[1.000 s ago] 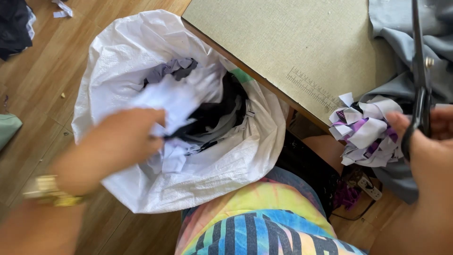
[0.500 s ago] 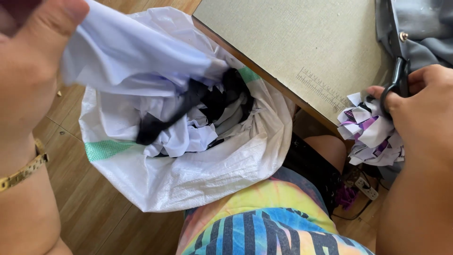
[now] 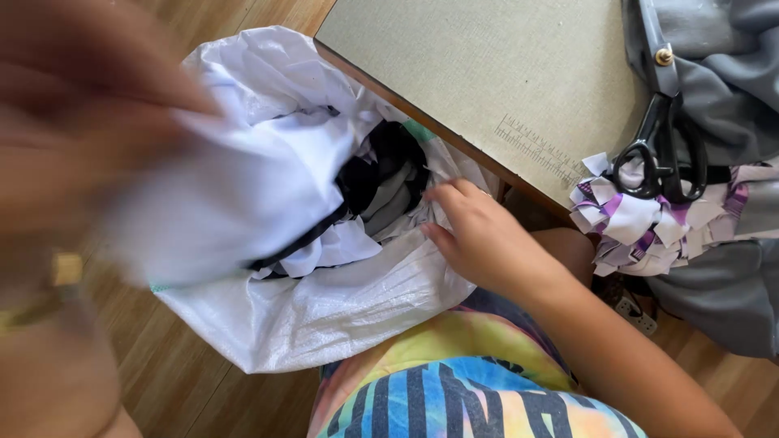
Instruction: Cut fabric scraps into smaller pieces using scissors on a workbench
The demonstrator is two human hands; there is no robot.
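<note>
My left hand [image 3: 89,122], blurred and close to the camera at the left, grips a white piece of cloth [image 3: 243,186] with a black edge, lifted out of a white woven sack [image 3: 324,308] on the floor. My right hand [image 3: 479,235] rests on the sack's right rim, fingers apart, holding nothing. Inside the sack lie black and white fabric scraps [image 3: 389,170]. Black-handled scissors [image 3: 661,154] lie on the table at the right, on a heap of purple-and-white cloth scraps [image 3: 641,227].
A table with a grey-green mat [image 3: 487,73] and a printed ruler scale stands at the upper right. Grey fabric [image 3: 722,81] lies on its right side. The floor is wood planks [image 3: 170,381]. My lap with a colourful shirt is at the bottom.
My right hand has let go of the scissors, which now lie on the scraps, and moved to the sack's rim. My left hand has lifted the white cloth higher.
</note>
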